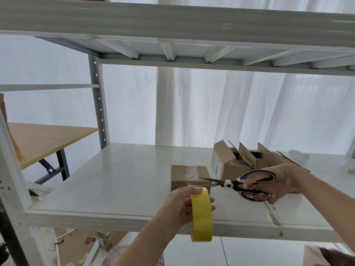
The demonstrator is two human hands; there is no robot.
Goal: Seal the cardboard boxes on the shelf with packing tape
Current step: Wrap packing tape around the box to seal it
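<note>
Though print on the open boxes (pixel 230 164) & a tag on the tape (pixel 201 215) show, both are too small to read. L hand (pixel 180 204): grip wrapped round the tape, at 6 o'clock of the taped box (pixel 189 176). R hand (pixel 282 181): grip clamped in the scissors (pixel 240 184) handles at 3 o'clock, blades apart, tips over that box. Strip btwn roll & box hard to make out. White shelf (pixel 115 179) carries the boxes; wood worktop (pixel 44 139) at 9 o'clock, white curtain (pixel 211 104) behind.

The white metal shelf (pixel 119 179) spans the lower frame. Right of centre on it sits a taped cardboard box (pixel 181 172), with open cardboard boxes (pixel 230 167) just behind, rightward.
</note>
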